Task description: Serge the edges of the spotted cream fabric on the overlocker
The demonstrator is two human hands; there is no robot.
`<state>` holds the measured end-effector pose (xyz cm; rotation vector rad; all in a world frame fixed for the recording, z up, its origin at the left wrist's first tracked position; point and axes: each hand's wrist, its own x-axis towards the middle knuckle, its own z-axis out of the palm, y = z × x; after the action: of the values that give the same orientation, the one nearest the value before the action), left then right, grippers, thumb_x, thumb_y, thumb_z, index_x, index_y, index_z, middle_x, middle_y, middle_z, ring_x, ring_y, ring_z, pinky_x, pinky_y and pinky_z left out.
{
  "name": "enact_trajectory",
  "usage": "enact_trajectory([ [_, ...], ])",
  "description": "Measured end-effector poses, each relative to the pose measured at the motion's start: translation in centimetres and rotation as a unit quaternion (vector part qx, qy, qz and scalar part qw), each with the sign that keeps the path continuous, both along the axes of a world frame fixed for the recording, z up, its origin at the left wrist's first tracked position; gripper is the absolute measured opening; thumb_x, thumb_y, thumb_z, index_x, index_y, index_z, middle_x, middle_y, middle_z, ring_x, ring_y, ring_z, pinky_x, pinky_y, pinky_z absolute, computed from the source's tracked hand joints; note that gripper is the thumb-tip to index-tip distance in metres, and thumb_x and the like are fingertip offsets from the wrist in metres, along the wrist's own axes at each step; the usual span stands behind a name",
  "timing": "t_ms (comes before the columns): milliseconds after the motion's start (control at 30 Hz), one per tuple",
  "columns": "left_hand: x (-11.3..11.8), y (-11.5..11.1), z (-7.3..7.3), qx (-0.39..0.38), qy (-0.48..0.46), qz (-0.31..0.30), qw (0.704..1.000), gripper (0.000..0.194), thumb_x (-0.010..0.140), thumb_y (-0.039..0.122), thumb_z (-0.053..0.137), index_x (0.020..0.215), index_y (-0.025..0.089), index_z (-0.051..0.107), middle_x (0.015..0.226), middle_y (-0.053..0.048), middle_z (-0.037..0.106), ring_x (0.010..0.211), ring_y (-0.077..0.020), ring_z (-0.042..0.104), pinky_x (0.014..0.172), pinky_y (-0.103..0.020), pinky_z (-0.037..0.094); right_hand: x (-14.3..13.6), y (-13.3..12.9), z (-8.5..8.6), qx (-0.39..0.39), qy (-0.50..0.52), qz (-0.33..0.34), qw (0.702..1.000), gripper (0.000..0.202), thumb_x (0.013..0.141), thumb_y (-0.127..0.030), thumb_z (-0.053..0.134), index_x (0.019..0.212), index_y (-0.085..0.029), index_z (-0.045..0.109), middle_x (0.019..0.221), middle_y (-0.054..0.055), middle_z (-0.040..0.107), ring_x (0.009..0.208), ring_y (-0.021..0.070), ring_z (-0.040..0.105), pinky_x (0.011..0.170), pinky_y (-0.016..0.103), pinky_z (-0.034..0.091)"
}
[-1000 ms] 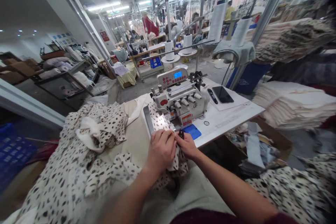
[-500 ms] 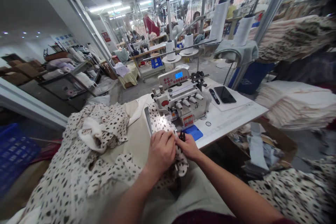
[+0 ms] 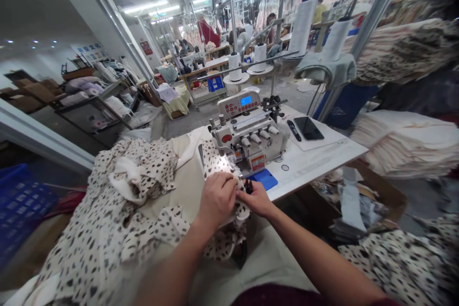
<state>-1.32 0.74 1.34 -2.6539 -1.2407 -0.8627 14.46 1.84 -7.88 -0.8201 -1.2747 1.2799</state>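
Observation:
Cream fabric with dark spots [image 3: 212, 157] lies under the lit needle area of a white overlock sewing machine [image 3: 247, 129]. Just in front of the presser foot, my left hand [image 3: 219, 196] is closed on this fabric, fingers bent over it. Close beside it on the right, my right hand [image 3: 255, 197] pinches the fabric edge between thumb and fingers. A small black tool, which looks like thread snips [image 3: 248, 185], sticks up from my right hand. Below both hands the fabric hangs down over my lap. My fingers partly hide the pinched edge.
A spotted fabric heap [image 3: 107, 201] covers the left side. On the white table [image 3: 315, 162] lie a phone [image 3: 308, 128] and a dark pen-like object [image 3: 294, 131]. Thread cones [image 3: 234, 67] stand behind the machine. A box of scraps [image 3: 387, 191] and stacked pale fabric [image 3: 405, 138] are at right.
Both hands have moved slightly toward the machine and left, staying on the fabric. The hanging fabric below them has shifted left. The view has tilted a little.

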Motion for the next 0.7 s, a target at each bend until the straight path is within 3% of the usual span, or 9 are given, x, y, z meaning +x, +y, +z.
enact_trajectory([
  [167,0.0,0.2,0.1,-0.002,-0.009,0.024,1.000,0.016,0.091,0.021,0.057,0.105,0.020,0.066,0.109,-0.009,0.066,0.110,-0.0243,0.058,0.099,-0.044,0.046,0.0,0.0,0.1,-0.001,-0.019,0.008,1.000,0.037,0.074,-0.050,0.078,0.087,-0.015,0.072,0.074,0.001,0.067,0.065,0.0156,0.057,0.066,0.028,0.049],
  [267,-1.5,-0.5,0.0,0.012,-0.019,0.042,0.999,0.020,0.091,0.022,0.058,0.110,0.020,0.065,0.111,-0.010,0.065,0.108,-0.0240,0.058,0.097,-0.042,0.046,0.1,0.1,-0.1,-0.015,-0.016,0.014,1.000,0.038,0.074,-0.050,0.078,0.089,-0.015,0.072,0.078,0.002,0.070,0.068,0.0169,0.061,0.068,0.029,0.051],
  [400,-6.6,-2.7,-1.2,-0.013,0.013,0.173,0.985,0.022,0.092,0.027,0.057,0.110,0.019,0.066,0.111,-0.011,0.065,0.103,-0.0247,0.060,0.094,-0.041,0.047,0.2,0.0,-0.5,-0.028,-0.030,0.021,0.999,0.033,0.073,-0.047,0.079,0.081,-0.016,0.071,0.074,0.003,0.070,0.065,0.0169,0.061,0.064,0.028,0.050],
  [533,-13.2,-5.2,-3.6,-0.129,0.151,0.369,0.908,0.042,0.087,0.042,0.061,0.120,0.016,0.063,0.113,-0.016,0.063,0.102,-0.0330,0.059,0.089,-0.046,0.047,0.3,0.0,-0.8,-0.027,-0.040,0.033,0.998,0.031,0.073,-0.045,0.079,0.079,-0.016,0.070,0.073,0.002,0.069,0.065,0.0166,0.060,0.063,0.028,0.049],
  [600,-15.3,-6.1,-4.6,-0.186,0.173,0.393,0.884,0.042,0.086,0.046,0.061,0.116,0.016,0.064,0.107,-0.015,0.064,0.099,-0.0333,0.060,0.087,-0.047,0.047,0.3,0.0,-0.7,-0.026,-0.042,0.038,0.998,0.031,0.074,-0.045,0.079,0.079,-0.016,0.069,0.072,0.002,0.068,0.064,0.0165,0.059,0.063,0.028,0.048],
  [700,-16.1,-6.9,-4.6,-0.232,0.105,0.348,0.902,0.024,0.089,0.039,0.058,0.096,0.017,0.064,0.096,-0.010,0.064,0.095,-0.0275,0.061,0.087,-0.041,0.047,0.3,0.1,-0.4,-0.022,-0.049,0.035,0.998,0.031,0.075,-0.045,0.078,0.079,-0.016,0.068,0.071,0.002,0.066,0.065,0.0162,0.058,0.064,0.028,0.048],
])
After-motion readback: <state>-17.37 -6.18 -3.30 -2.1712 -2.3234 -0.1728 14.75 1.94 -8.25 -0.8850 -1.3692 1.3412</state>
